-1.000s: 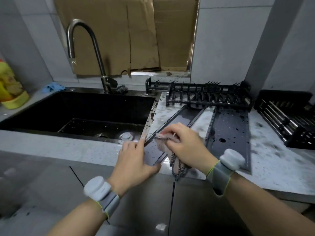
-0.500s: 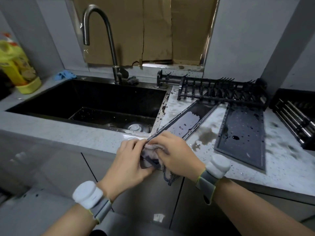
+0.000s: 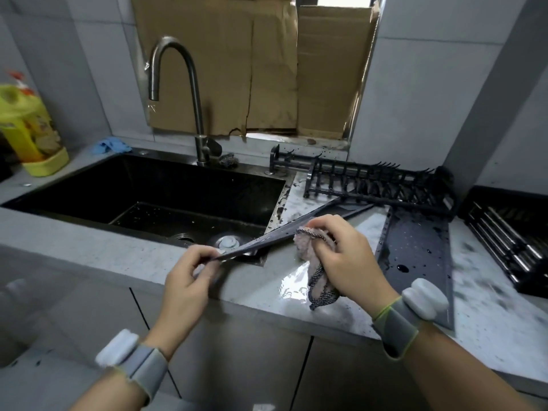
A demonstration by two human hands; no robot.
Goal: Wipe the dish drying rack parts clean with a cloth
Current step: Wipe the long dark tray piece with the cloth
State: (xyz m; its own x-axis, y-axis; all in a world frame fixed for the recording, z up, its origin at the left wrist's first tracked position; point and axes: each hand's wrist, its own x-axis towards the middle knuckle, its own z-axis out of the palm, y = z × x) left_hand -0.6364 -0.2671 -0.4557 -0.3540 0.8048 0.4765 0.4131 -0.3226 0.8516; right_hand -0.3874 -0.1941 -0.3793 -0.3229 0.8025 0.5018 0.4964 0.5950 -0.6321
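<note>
A long, narrow dark grey rack tray (image 3: pixel 278 231) is tilted up on its edge over the counter's front, next to the sink. My left hand (image 3: pixel 189 280) pinches its near end between thumb and fingers. My right hand (image 3: pixel 341 256) grips a bunched pinkish cloth (image 3: pixel 311 250) with a grey mesh edge and presses it against the tray's middle. A second, wider dark tray (image 3: pixel 415 250) lies flat on the counter to the right, beaded with water. The black plate rack (image 3: pixel 376 185) stands behind both trays.
A black sink (image 3: pixel 148 200) with a curved steel tap (image 3: pixel 192 93) fills the left. A yellow bottle (image 3: pixel 29 129) stands far left and a blue rag (image 3: pixel 111 145) lies behind the sink. A black holder with metal rods (image 3: pixel 510 241) sits at the right. The counter (image 3: pixel 489 315) is wet.
The narrow tray has been lifted and tipped onto its edge. My left hand moved left to its near end, my right hand slid the cloth further up it. The view rose and shifted.
</note>
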